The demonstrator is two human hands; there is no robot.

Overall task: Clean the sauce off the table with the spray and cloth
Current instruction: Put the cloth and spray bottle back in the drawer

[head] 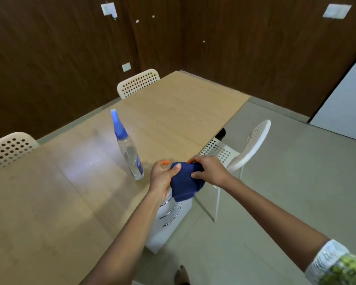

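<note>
1. Table (49, 202): light wood, running from the near left to the far middle, with a pale glare patch left of the bottle.
2. Spray bottle (130, 155): clear with a blue nozzle, standing near the table's right edge; its blue label is too blurred to read.
3. Cloth (185, 186): dark blue, bunched, held over the table's right edge just right of the bottle.
4. Right hand (209, 171): fingers and thumb clamped on the cloth's right side.
5. Left hand (161, 175): thumb pressed onto the cloth's left side, fingers curled behind it.
</note>
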